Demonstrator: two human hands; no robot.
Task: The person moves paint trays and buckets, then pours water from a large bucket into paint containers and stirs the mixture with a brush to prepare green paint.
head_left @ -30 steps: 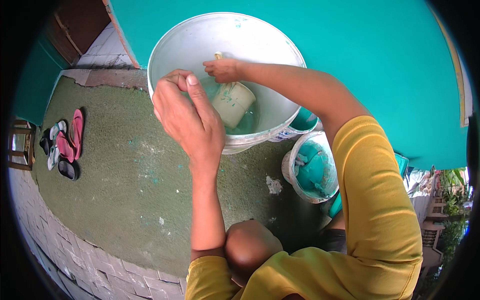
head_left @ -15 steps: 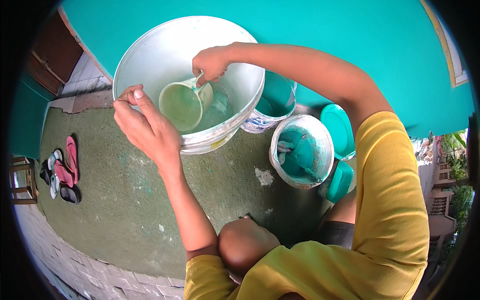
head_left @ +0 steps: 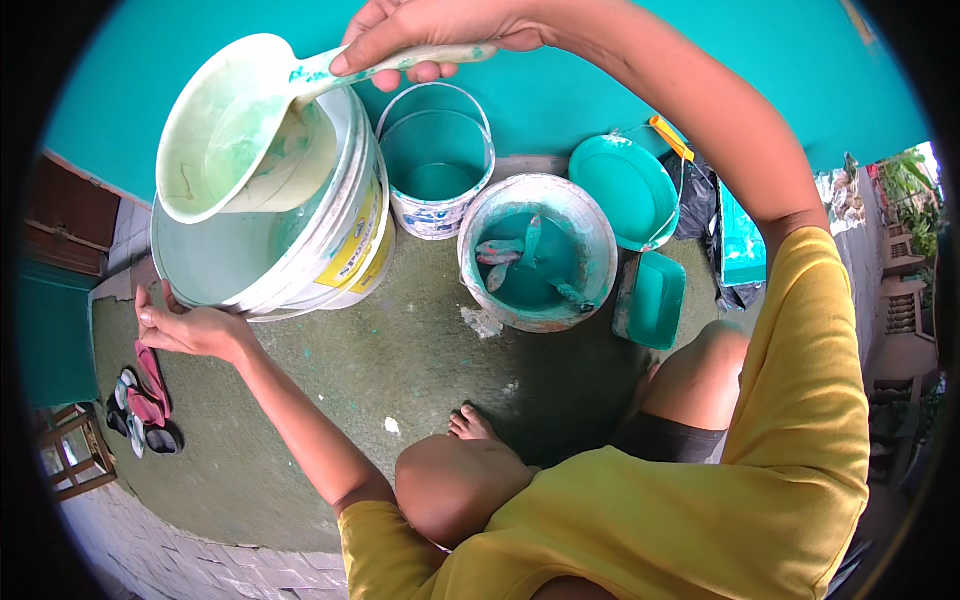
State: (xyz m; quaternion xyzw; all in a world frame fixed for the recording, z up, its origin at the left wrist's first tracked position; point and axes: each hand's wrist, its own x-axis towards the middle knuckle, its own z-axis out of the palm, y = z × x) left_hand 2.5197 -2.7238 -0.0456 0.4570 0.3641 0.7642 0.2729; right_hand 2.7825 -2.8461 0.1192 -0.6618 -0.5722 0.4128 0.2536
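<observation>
My right hand (head_left: 420, 45) is closed round the paint-flecked handle of a cream plastic dipper (head_left: 215, 130), held high with pale green liquid in it. The dipper is over the big white bucket (head_left: 250, 270), which has a yellow label and more pale liquid inside. The dipper hides part of the bucket's interior. My left hand (head_left: 185, 325) has its fingers curled at the bucket's lower near rim, gripping it.
Along the teal wall (head_left: 560, 80) stand a teal-stained pail (head_left: 440, 215), a round bucket (head_left: 537, 315) with tools in paint, a lid (head_left: 620, 190), a small tray (head_left: 650, 300) and black bags (head_left: 705, 210). Flip-flops (head_left: 150, 380) and a wooden stool (head_left: 75, 450) are at left.
My right hand has lifted the dipper from inside the bucket, up toward the top. My left hand and the bucket rim have shifted left in view.
</observation>
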